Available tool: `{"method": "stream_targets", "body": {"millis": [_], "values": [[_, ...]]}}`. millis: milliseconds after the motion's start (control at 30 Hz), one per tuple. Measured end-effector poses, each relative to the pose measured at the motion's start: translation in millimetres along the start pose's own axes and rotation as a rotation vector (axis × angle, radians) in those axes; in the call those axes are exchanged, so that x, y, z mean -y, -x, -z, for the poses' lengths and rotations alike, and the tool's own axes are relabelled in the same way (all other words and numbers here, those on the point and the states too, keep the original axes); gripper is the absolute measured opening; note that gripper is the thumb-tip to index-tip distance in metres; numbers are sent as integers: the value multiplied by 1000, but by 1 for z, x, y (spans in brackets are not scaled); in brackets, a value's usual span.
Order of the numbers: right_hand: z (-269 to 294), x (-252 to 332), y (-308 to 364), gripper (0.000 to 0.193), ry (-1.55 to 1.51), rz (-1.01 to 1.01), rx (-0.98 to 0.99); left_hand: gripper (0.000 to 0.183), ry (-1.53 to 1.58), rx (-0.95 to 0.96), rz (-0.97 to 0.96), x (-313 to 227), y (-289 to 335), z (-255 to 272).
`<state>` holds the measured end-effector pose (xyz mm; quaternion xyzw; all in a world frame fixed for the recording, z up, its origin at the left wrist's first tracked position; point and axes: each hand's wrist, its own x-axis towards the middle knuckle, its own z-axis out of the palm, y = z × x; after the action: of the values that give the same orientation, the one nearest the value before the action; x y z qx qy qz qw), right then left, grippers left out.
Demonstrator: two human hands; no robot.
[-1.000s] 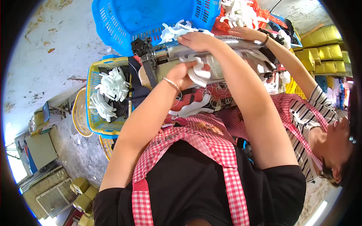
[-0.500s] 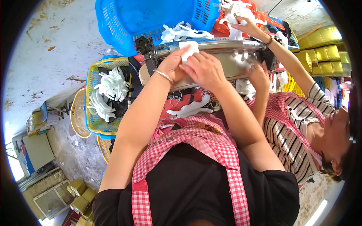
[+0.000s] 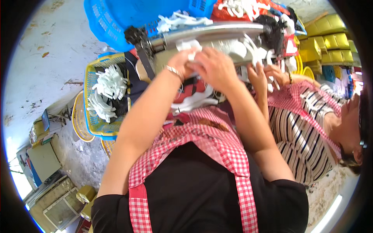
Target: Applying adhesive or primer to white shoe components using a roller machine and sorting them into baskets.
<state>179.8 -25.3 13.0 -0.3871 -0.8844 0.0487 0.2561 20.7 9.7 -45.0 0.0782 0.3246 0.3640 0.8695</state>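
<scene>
My left hand (image 3: 182, 64) and my right hand (image 3: 215, 69) are close together over a low, pale work surface (image 3: 163, 58) with a metal roller-like bar (image 3: 217, 33) along its far side. Between them they pinch a small white soft piece (image 3: 190, 57); motion smears its outline. Just beyond my fingertips lies a white flat piece (image 3: 189, 45). Nearer to me, long curved white strips (image 3: 194, 103) rest in front of my apron. At the right, a co-worker's hands (image 3: 257, 75) handle a bunch of branching white strips (image 3: 254, 50).
A blue basket (image 3: 112, 23) stands beyond the bar, white pieces (image 3: 182, 22) at its near edge. To the left, a yellow-and-blue basket (image 3: 88, 116) holds white strips. Dark clamps (image 3: 136, 38) sit at the bar's ends. Gold packages (image 3: 332, 42) are stacked at the far right.
My hands have come down slightly nearer me, below the bar. The co-worker's far hand has left the red bag and come back beside the other hand. The whole view has shifted a little.
</scene>
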Motion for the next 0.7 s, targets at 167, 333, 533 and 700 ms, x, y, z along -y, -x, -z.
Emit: {"method": "stream_targets", "body": {"millis": [167,333,533,700], "values": [[-10,-10,61,14,-270,-519,-8,36,-289,-59,-121,39,35,15],[-62,-27,119,20,44,-281,414,39,-1220,-130,-124,98,55,63],[-88,-43,126,25,147,-104,558,59,-1725,-131,-532,131,24,101],[-50,-26,89,20,-212,-174,475,61,-1692,-157,-596,118,36,85]]}}
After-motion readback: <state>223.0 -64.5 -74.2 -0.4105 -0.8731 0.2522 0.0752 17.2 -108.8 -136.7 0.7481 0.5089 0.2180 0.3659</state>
